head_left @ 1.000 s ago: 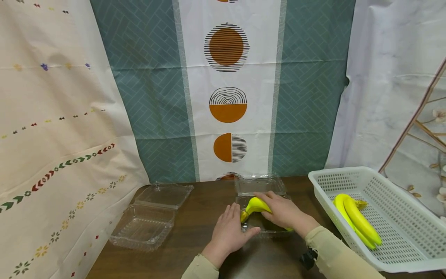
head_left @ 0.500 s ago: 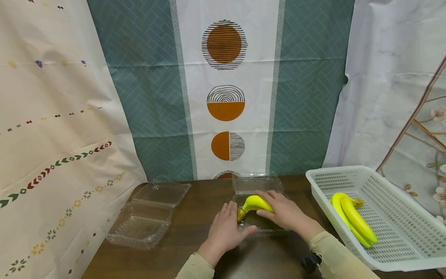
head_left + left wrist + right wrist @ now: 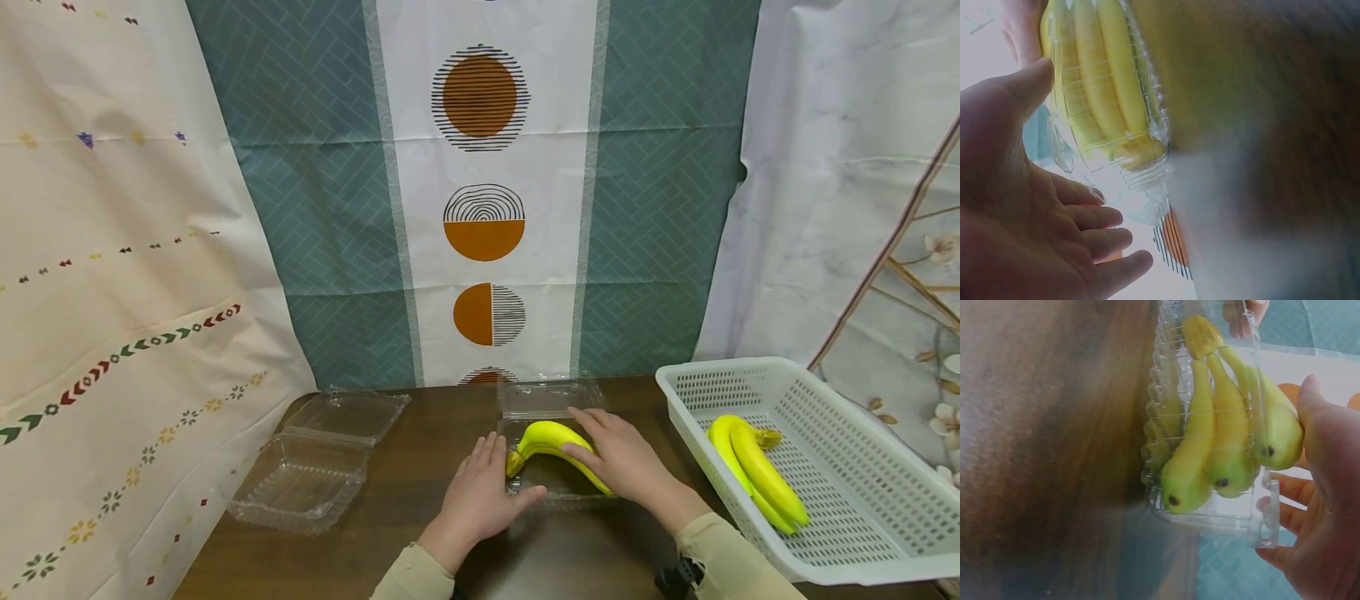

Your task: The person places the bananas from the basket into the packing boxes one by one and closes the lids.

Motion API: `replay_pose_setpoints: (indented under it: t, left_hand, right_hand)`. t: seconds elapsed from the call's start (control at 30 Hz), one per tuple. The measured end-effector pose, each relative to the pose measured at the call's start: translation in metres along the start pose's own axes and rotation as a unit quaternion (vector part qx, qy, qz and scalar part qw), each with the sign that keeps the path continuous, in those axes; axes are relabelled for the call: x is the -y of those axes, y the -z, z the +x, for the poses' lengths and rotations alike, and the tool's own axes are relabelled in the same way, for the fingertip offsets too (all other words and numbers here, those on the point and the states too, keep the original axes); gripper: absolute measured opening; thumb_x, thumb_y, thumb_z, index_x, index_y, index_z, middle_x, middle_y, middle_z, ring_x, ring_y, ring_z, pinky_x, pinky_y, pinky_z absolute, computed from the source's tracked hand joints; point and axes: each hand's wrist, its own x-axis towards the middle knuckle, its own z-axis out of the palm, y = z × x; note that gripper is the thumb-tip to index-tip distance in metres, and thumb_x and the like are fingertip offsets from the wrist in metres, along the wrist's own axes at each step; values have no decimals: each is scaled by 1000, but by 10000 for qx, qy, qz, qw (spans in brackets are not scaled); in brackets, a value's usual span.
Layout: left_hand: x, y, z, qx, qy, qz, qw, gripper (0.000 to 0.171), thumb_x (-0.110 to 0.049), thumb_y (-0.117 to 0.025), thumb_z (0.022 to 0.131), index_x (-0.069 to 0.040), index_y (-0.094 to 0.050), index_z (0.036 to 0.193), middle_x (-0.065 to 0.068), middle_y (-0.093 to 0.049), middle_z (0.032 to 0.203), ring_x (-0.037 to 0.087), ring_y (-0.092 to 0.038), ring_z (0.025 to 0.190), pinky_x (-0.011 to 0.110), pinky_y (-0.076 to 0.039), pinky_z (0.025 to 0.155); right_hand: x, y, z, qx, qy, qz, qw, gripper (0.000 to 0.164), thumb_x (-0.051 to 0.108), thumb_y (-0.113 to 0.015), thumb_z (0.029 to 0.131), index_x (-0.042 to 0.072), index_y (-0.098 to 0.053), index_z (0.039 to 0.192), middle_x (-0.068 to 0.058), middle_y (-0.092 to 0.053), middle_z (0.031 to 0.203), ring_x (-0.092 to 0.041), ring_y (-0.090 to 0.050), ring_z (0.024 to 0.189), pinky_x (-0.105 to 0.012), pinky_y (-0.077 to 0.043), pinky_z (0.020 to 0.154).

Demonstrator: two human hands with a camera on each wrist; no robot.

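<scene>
A bunch of yellow bananas with greenish tips lies in a clear plastic clamshell box, its lid folded back. Along the box's left side, by the stem end, rests my left hand with fingers straight and thumb spread. My right hand is at the box's right side; in the right wrist view its thumb touches or nearly touches the outer banana, while the fingers reach past the box wall. Through the clear wall, the left wrist view shows the bananas side by side.
A second clear clamshell box stands lid-up at the left of the brown table. At the right, a white perforated basket holds more bananas. Patterned cloths hang behind and at both sides.
My right hand has loosened and slid right off the banana bunch, so more of the bananas shows. The left hand stays at the box's left side. The head view shifted slightly.
</scene>
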Motion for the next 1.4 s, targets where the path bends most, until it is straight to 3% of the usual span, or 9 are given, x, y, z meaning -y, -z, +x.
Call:
replay_pose_setpoints:
  t: [0.4,0.83,1.13,1.4]
  left_hand:
    - [0,4,-5,120,19,7,9999,113,-74,-73,95,3,-36,170,24,-24,179,45,-22,166,65,-28,129]
    - [2,9,-11,150,-36,37,9999,107,-74,-71,97,1,-42,168,25,-22,180,47,-19,166,67,-29,127]
    - [4,14,-3,-73,68,-176,9998,96,-67,-65,105,0,-41,169,24,-26,179,46,-24,165,69,-31,126]
    - [7,20,7,-157,62,-300,9994,89,-63,-61,109,1,-42,168,24,-29,178,46,-25,164,70,-32,125]
  right_hand:
    - [-7,1,-5,-270,-323,349,9985,70,53,-56,114,10,-47,168,-22,-51,164,-49,-47,150,-74,-36,120]
    - [-19,5,-10,-372,-595,485,9964,73,49,-54,116,-1,-42,168,-28,-42,170,-54,-39,155,-73,-32,122]
    - [-28,6,-6,-84,-968,1063,9896,73,47,-48,119,-2,-33,171,-30,-31,174,-57,-29,159,-76,-25,124]
    - [-34,8,-3,112,-1225,1419,9822,81,57,-38,119,-2,-26,173,-31,-23,177,-57,-21,161,-77,-21,125]
